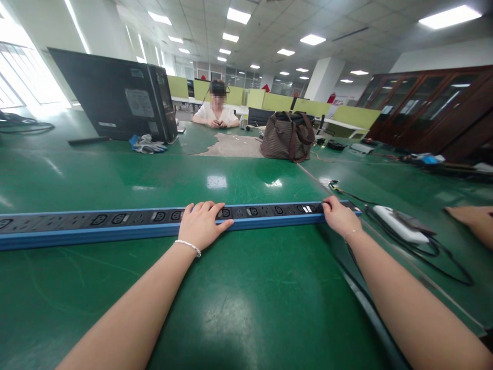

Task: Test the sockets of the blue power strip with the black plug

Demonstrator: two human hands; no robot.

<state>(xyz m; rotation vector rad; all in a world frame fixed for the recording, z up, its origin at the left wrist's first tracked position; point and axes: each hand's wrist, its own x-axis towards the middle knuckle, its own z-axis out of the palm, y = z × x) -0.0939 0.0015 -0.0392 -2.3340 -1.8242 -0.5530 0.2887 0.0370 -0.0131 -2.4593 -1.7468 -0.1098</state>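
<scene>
A long blue-edged power strip (265,222) with a row of black sockets lies across the green table. My left hand (202,223) is laid over its middle, fingers across the top and thumb along the near edge, gripping it. Close to the strip's right end, my right hand (341,216) is closed in a pinch by two small white labels. Something dark shows at its fingertips, but the fingers hide what it is. A black cable (370,303) passes below my right wrist and runs off toward the lower right.
A white box with coiled black cable (400,223) lies on the right, near another person's arm (473,221). Farther back are a black computer case (111,97), work gloves (148,145) and a brown bag (285,137). A person (216,110) sits across the table (250,298).
</scene>
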